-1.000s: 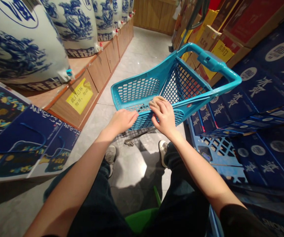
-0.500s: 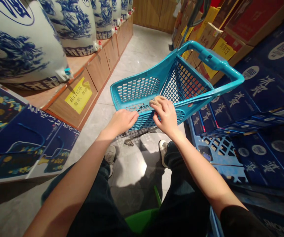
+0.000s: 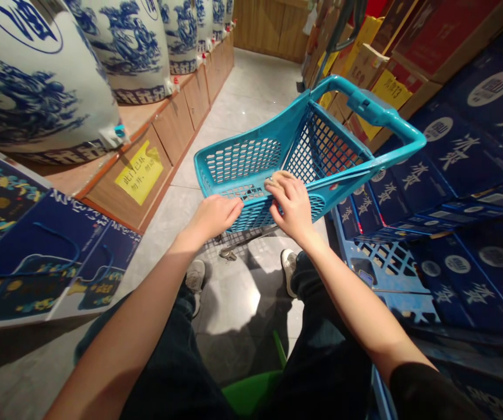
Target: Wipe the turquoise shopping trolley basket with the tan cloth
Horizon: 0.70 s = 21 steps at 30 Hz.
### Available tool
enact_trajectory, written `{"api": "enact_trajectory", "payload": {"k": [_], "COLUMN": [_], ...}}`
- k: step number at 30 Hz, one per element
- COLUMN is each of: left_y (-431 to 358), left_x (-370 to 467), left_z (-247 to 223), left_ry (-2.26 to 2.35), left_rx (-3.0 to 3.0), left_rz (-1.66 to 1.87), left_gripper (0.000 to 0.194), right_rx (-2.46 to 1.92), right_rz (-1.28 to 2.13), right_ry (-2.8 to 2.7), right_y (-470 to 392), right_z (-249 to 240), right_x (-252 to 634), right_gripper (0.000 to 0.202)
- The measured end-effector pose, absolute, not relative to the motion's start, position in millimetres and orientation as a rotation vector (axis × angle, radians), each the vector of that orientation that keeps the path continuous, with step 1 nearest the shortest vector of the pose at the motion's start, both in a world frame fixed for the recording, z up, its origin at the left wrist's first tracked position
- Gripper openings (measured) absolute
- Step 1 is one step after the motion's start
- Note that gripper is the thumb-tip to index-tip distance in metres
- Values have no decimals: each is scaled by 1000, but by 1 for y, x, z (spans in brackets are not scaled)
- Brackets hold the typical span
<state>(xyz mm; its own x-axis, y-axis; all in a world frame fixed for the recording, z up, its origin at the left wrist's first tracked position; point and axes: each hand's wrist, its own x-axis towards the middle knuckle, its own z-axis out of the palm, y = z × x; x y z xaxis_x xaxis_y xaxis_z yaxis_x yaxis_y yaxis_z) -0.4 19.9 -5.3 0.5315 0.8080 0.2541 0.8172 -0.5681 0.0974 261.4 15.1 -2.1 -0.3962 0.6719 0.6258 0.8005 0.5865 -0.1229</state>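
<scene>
A blue plastic shopping cart (image 3: 245, 156) with mesh walls stands ahead of me, its handle at the upper right. My left hand (image 3: 218, 216) is closed over the near rim at the cart's low end. Farther right along the same rim is my right hand (image 3: 292, 209), its fingers wrapped round a beige, cloth-like item (image 3: 278, 177) that shows past the fingertips. The underside of that item is hidden. Through the mesh, part of the cart's bottom shows between my hands.
Large blue-and-white jars (image 3: 24, 87) line a wooden cabinet (image 3: 164, 137) on the left. Blue boxes (image 3: 456, 151) are stacked at the right beside a blue crate (image 3: 386, 262). Something green (image 3: 251, 391) lies between my legs.
The view has shifted slightly. Both hands keep the same places on the cart's rim, and the beige item is still under my right hand.
</scene>
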Motion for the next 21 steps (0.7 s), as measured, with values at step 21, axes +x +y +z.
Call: {"api": "enact_trajectory", "payload": {"k": [21], "left_y": [19], "left_x": [0], "left_z": [-1], "left_ry": [-1482], "left_rx": [-2720], "left_rz": [-345], "left_gripper": [49], "right_rx": [-1006], "right_rz": [-219], "right_ry": [-2274], "right_y": [10], "right_z": [-5], "right_x": [241], "right_gripper": [45]}}
